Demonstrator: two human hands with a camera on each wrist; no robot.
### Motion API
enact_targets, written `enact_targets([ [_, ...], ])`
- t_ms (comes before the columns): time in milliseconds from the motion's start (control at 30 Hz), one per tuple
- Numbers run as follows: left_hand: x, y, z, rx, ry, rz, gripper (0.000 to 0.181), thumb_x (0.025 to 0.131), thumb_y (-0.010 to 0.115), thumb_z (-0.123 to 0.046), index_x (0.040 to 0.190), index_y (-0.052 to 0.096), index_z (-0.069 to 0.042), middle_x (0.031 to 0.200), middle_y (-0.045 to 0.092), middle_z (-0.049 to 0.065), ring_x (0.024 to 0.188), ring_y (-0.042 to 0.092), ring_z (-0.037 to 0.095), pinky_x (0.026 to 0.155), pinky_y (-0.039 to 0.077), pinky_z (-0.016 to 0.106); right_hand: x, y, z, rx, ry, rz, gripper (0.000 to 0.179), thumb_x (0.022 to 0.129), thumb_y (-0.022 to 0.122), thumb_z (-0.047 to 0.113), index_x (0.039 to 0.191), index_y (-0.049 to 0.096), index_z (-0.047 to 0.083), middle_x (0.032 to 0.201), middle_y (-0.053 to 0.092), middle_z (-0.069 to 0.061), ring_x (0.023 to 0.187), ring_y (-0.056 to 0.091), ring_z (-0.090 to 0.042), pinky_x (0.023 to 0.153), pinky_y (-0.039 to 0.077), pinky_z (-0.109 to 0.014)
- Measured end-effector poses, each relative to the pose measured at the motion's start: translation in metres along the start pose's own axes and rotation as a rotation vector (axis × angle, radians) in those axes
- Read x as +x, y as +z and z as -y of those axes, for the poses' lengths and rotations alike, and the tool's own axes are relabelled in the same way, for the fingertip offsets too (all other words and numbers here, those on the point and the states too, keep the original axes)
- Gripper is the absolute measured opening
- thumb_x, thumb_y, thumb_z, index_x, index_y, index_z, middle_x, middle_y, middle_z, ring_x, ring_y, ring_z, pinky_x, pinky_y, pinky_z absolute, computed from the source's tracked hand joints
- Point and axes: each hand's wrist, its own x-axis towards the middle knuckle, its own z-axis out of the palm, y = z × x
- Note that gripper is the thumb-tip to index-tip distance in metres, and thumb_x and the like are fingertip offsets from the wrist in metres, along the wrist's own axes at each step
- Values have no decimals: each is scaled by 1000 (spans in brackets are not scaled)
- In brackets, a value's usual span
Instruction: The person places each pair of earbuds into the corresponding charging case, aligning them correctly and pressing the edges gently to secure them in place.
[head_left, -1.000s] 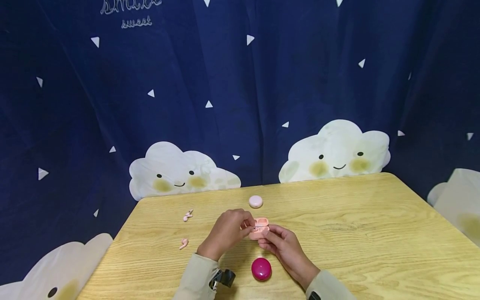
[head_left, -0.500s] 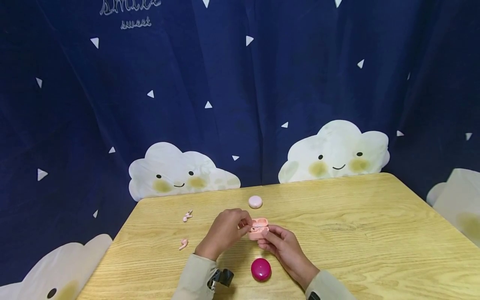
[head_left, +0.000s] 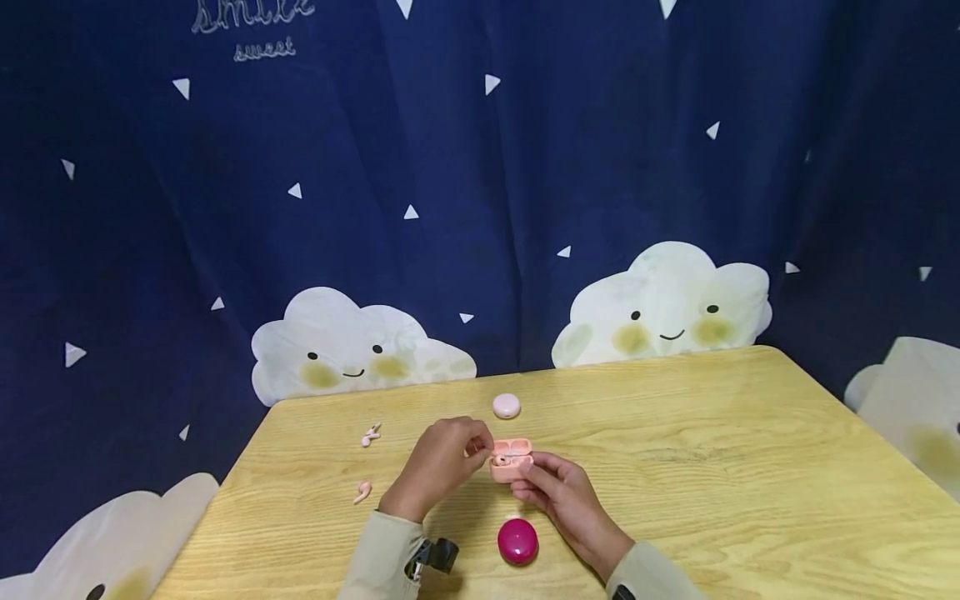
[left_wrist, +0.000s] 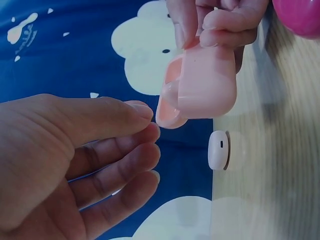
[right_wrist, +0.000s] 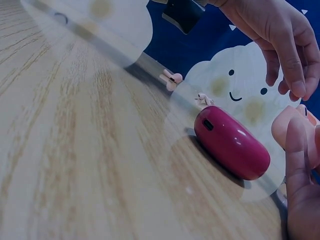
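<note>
A peach earbud case is held up over the table with its lid flipped open. My right hand grips the case at its right side, the thumb on the front. One earbud sits in the left slot, its head showing; its rounded top also shows in the left wrist view. Just left of the case hovers my left hand. In the left wrist view its thumb and loosely bent fingers have nothing between them, and a small gap separates them from the lid.
A round magenta case lies on the wooden table in front of the hands. Behind them is a pale pink round case. Towards the left lie a pair of pale earbuds and a pink earbud.
My left hand has drawn back leftward from the case's left slot, leaving the earbud seated there in view. The right hand keeps its grip on the case.
</note>
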Motion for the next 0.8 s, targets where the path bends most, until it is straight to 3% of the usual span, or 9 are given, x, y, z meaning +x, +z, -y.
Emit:
enact_targets([
  [300, -7, -17, 10, 16, -77, -39, 9, 83, 74, -9, 81, 69, -16, 76, 61, -9, 69, 59, 7, 64, 49, 24, 0, 2, -2, -5, 1, 25, 41, 95, 61, 14, 123, 47, -13, 95, 67, -12, 86, 68, -16, 82, 54, -29],
  [533, -23, -29, 22, 27, -139, -100, 15, 83, 74, -9, 78, 65, -22, 72, 57, -15, 67, 55, 2, 61, 47, 23, -8, -3, -8, 8, 25, 13, 40, 95, 61, 13, 122, 48, -13, 95, 66, -12, 85, 68, -16, 81, 55, -29],
  [800, -43, -64, 51, 33, -261, -76, 8, 86, 72, -11, 83, 68, -17, 73, 60, -12, 71, 56, 6, 66, 47, 30, -3, -3, 3, -8, 2, 23, 41, 96, 60, 12, 125, 46, -13, 96, 66, -13, 84, 68, -16, 81, 55, -29],
])
